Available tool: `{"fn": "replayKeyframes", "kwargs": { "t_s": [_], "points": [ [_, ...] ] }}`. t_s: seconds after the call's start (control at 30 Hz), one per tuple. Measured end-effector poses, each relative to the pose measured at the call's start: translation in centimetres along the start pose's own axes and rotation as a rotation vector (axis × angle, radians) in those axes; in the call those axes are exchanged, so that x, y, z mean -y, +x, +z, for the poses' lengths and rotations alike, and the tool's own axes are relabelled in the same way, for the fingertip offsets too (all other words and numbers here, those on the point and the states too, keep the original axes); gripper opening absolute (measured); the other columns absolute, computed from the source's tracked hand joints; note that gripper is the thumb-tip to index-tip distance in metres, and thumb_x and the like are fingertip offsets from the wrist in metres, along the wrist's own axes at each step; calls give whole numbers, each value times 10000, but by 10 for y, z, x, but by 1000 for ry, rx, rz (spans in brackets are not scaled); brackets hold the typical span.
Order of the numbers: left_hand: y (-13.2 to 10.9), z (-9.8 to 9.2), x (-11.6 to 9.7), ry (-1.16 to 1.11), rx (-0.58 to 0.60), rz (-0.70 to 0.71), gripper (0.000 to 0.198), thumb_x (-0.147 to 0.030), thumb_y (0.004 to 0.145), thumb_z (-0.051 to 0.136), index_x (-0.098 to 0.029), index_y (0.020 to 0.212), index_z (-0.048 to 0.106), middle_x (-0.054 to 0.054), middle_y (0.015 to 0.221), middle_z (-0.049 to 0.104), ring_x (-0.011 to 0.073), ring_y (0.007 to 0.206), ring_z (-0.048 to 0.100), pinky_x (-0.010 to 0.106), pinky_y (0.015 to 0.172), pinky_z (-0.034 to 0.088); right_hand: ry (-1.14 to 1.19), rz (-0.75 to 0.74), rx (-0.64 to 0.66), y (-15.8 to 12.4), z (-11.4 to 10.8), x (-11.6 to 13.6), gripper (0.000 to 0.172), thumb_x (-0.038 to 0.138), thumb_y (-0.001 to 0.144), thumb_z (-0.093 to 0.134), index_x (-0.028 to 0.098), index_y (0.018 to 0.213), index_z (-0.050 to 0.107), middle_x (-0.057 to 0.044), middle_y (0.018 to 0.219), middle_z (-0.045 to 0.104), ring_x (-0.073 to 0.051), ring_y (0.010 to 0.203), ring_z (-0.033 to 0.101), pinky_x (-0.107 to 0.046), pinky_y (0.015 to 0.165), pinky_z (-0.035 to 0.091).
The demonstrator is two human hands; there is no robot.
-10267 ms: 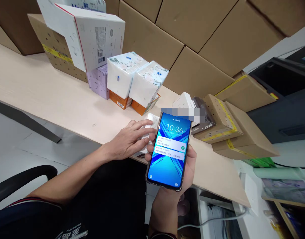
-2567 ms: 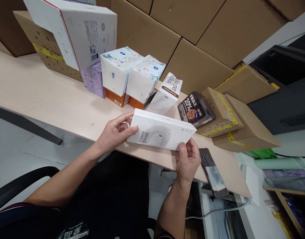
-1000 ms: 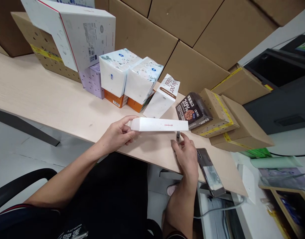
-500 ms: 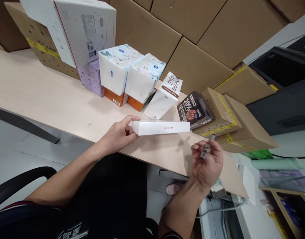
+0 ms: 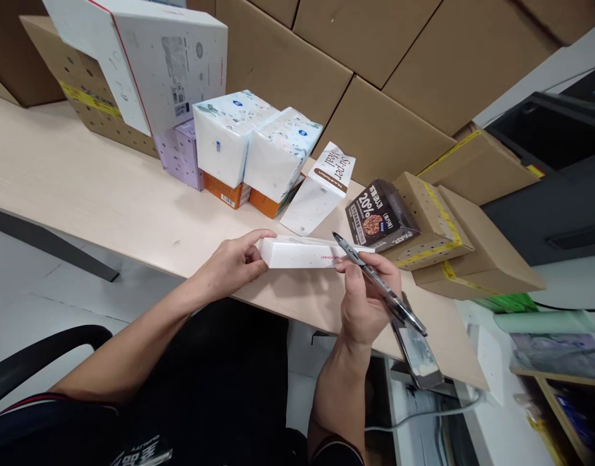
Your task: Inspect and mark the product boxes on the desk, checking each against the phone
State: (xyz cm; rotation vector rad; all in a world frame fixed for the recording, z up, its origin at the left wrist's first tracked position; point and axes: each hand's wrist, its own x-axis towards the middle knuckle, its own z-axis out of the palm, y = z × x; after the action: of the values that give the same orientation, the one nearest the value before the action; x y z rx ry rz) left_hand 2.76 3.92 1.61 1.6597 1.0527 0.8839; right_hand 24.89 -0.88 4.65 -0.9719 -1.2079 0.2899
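Note:
My left hand (image 5: pixel 232 265) grips the left end of a flat white power bank box (image 5: pixel 302 252), which stands on its long edge on the pale wooden table (image 5: pixel 84 188). A dark pen (image 5: pixel 378 283) sits in my right hand (image 5: pixel 368 294), fingers closed round it, its tip over the box's right end. Just right of that hand, a phone (image 5: pixel 416 349) with a dark screen lies at the table's front edge.
Behind the box stand two white tissue packs (image 5: pixel 256 145), a purple box (image 5: pixel 181 155), a white "Super Meal" carton (image 5: pixel 321 188) and a dark snack box (image 5: pixel 379 213). Taped cardboard parcels (image 5: pixel 453 246) lie at the right. Big cartons line the back. A chair arm (image 5: pixel 35 356) is at lower left.
The phone went from my right hand to the table edge. Both hands then turned the white box onto its edge. My right hand picked up a pen and brought it to the box.

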Motion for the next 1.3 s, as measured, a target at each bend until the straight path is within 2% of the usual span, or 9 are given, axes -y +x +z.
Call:
{"fn": "replayKeyframes", "kwargs": {
  "t_s": [0.07, 0.13, 0.23, 0.33, 0.6, 1.3],
  "points": [
    [0, 0, 1, -1, 5, 0, 543, -225, 829, 582, -216, 1371, 595, -97, 603, 505, 92, 534, 470, 194, 541, 372, 30, -7, -10, 3, 3, -5, 121, 249, 907, 710, 235, 1008, 644, 49, 758, 719, -144, 689, 711, -359, 775, 598],
    [0, 0, 2, 1, 7, 5, 529, -229, 835, 584, -214, 1363, 602, -96, 605, 498, 91, 535, 460, 194, 538, 366, 59, -12, -39, 5, 5, -9, 73, 288, 932, 652, 234, 955, 610, 46, 761, 687, -135, 656, 688, -346, 730, 591],
    [0, 0, 3, 6, 7, 22, 512, -222, 839, 585, -226, 1350, 614, -92, 616, 504, 92, 554, 467, 191, 548, 369, 21, -33, -63, 5, 6, -12, 101, 323, 943, 612, 227, 917, 598, 30, 783, 664, -135, 653, 676, -316, 657, 564],
    [0, 0, 3, -5, 10, 15, 515, -218, 841, 588, -233, 1355, 612, -93, 616, 503, 90, 555, 466, 189, 547, 367, -39, -69, -29, 4, 6, -11, 105, 314, 951, 598, 220, 907, 618, 26, 770, 649, -132, 652, 659, -303, 629, 544],
    [0, 0, 0, -16, 21, -1, 522, -209, 834, 574, -226, 1355, 610, -98, 603, 499, 85, 525, 446, 188, 530, 352, -104, -152, 31, 4, 5, -11, 107, 293, 981, 582, 216, 916, 618, 35, 766, 645, -120, 669, 663, -296, 648, 553],
    [0, 0, 2, -3, 10, 1, 513, -224, 830, 573, -236, 1342, 605, -99, 601, 508, 89, 524, 459, 191, 524, 363, -138, -142, 33, 5, 2, -10, 127, 305, 985, 590, 212, 912, 634, 33, 785, 665, -120, 683, 692, -283, 653, 574]
  ]
}}
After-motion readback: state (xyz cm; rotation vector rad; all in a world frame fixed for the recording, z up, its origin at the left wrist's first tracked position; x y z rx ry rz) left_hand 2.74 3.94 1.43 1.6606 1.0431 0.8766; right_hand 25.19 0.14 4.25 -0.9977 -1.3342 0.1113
